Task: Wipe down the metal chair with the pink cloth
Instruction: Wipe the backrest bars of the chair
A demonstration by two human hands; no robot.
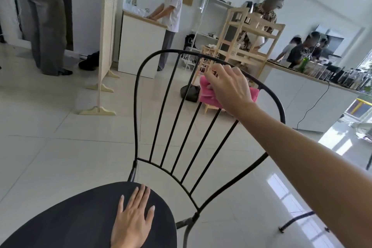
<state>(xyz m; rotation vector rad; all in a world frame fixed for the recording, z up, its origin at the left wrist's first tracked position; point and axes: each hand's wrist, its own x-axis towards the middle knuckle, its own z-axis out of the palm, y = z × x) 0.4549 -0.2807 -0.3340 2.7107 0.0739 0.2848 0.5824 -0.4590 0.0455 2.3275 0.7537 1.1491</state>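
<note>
A black metal chair (138, 94) fills the middle of the view, with a round dark seat at the bottom and a curved backrest of thin upright bars. My right hand (229, 86) reaches over the top right of the backrest rail and grips the pink cloth (207, 94), which is pressed against the rail and hangs behind the bars. My left hand (132, 219) lies flat on the seat, fingers spread, holding nothing.
Pale tiled floor surrounds the chair. A folding screen on wooden feet (102, 90) stands to the left. A wooden shelf rack (251, 32), a dark bag (189, 92) and a white counter (302, 94) lie behind. Several people stand at counters in the background.
</note>
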